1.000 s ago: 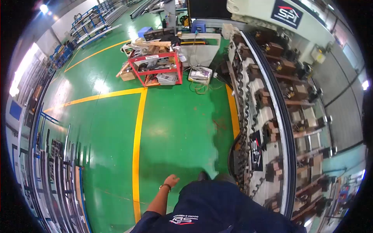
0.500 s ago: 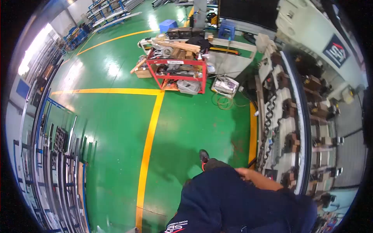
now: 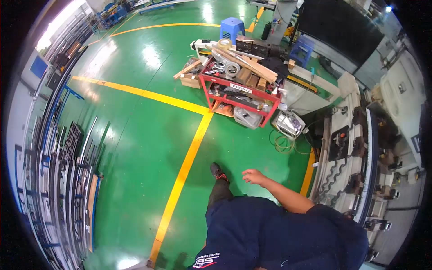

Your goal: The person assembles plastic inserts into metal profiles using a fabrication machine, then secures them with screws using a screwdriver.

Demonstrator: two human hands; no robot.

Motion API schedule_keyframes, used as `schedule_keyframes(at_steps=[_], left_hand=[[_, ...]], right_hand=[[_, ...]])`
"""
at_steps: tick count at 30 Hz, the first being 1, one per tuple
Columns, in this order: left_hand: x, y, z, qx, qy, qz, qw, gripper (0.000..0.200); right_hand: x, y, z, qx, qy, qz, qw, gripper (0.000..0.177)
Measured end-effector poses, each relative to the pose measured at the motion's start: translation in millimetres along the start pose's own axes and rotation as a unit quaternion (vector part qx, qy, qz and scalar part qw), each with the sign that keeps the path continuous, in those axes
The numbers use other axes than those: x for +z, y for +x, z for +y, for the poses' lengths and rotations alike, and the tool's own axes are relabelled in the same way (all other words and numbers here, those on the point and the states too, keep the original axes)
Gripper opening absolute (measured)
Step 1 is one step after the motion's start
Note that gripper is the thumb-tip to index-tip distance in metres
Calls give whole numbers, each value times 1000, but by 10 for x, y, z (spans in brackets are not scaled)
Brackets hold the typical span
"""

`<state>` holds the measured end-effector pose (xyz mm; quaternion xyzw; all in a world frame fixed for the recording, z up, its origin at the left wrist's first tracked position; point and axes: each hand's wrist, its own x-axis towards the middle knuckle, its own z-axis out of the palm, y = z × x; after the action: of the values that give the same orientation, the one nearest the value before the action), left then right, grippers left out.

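Note:
My right hand (image 3: 254, 177) hangs in front of my body above the green floor (image 3: 135, 180). Its fingers are loosely curled and somewhat apart, and I see nothing in them. My left hand is outside the view. Ahead stands a red cart (image 3: 209, 92) with a white name label (image 3: 241, 88). On its top lie scissors (image 3: 217, 67), a roll of tape (image 3: 231, 70) and wooden strips (image 3: 252, 65). A clear plastic bin (image 3: 247, 118) sits on its lowest shelf.
Metal profiles (image 3: 56, 193) fill a rack on the left. A long machine (image 3: 344, 148) runs along the right. Yellow lines (image 3: 186, 164) mark the floor. A blue stool (image 3: 232, 29) stands behind the cart, a wooden box (image 3: 191, 78) on its left, coiled hose (image 3: 284, 143) on its right.
My right hand has swung forward, away from my body. The cart appears closer and further right, and the view has turned left. One foot has stepped forward.

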<state>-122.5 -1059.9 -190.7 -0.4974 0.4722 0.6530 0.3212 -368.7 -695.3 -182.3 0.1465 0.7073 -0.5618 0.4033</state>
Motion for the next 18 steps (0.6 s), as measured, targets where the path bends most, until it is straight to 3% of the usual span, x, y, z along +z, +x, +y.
schedule_keyframes(at_steps=[6, 10, 15, 18], left_hand=[[167, 346, 1471, -78, -62, -66, 993, 69], [576, 306, 2702, -129, -106, -112, 980, 72], [519, 1180, 3150, -142, -74, -37, 986, 85], [1018, 792, 3695, -84, -43, 19, 995, 85]], right_hand=[[-299, 660, -592, 102, 87, -18, 991, 47], [-634, 1249, -1069, 83, 132, 68, 985, 38], [-1052, 2101, -2111, 48, 169, 82, 981, 36], [-1370, 2846, -2824, 23, 180, 90, 979, 35]])
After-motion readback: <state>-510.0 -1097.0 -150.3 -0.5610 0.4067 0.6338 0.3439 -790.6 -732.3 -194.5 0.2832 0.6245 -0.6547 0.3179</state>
